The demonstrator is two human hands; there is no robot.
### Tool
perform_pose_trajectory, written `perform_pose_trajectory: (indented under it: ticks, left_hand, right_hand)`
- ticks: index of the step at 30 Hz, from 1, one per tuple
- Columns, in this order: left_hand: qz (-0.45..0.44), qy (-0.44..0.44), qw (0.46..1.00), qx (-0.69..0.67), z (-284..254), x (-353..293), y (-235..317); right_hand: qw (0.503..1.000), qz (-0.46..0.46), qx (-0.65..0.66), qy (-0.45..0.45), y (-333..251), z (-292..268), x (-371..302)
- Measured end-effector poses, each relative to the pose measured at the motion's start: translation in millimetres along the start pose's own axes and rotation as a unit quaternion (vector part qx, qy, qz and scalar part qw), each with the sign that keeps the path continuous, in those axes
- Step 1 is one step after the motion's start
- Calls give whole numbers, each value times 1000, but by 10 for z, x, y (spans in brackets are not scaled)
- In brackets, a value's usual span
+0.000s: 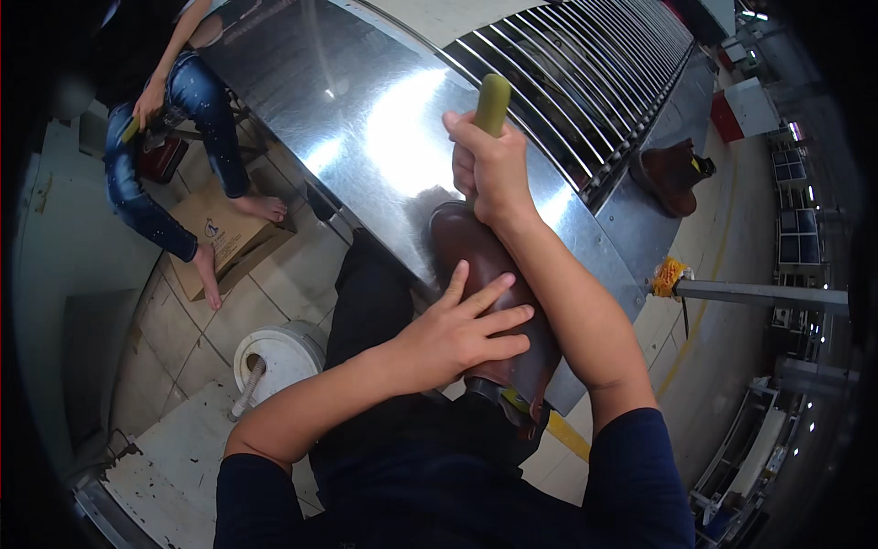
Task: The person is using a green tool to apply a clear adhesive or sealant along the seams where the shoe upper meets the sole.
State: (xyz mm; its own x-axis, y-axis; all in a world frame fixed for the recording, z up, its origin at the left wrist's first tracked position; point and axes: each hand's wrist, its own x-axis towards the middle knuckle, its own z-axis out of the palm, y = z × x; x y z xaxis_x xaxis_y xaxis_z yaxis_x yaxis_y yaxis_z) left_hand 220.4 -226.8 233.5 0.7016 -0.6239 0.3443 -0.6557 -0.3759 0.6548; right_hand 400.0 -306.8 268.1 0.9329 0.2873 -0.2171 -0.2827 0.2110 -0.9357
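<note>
A brown leather boot [457,240] lies at the near edge of the shiny metal table [315,87], its toe pointing away and its opening toward my lap. My left hand [455,334] rests on the boot's upper with its fingers spread. Just past the toe, my right hand [494,169] is closed in a fist around a tool with a thick olive-green handle [493,101], which sticks up from the fist. The tool's working end is hidden by my hand, so its kind does not show.
Metal rollers [572,78] run along the table's far side. Another brown boot [666,176] stands at right, near a metal bar with an orange-yellow wrap [670,274]. A barefoot person [197,91] sits at left above a cardboard box [219,218]. A white bucket [315,340] stands at my left.
</note>
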Motion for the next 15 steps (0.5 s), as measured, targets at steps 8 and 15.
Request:
perform_pose_trajectory:
  ticks: [8,15]
  left_hand:
    - [17,21,996,88,-84,79,62]
    - [-34,-42,992,112,-270,691,11]
  right_hand:
    - [991,-67,-66,-99,-186,-100,-6]
    - [949,-312,-39,-2,-1150,-1355,-820]
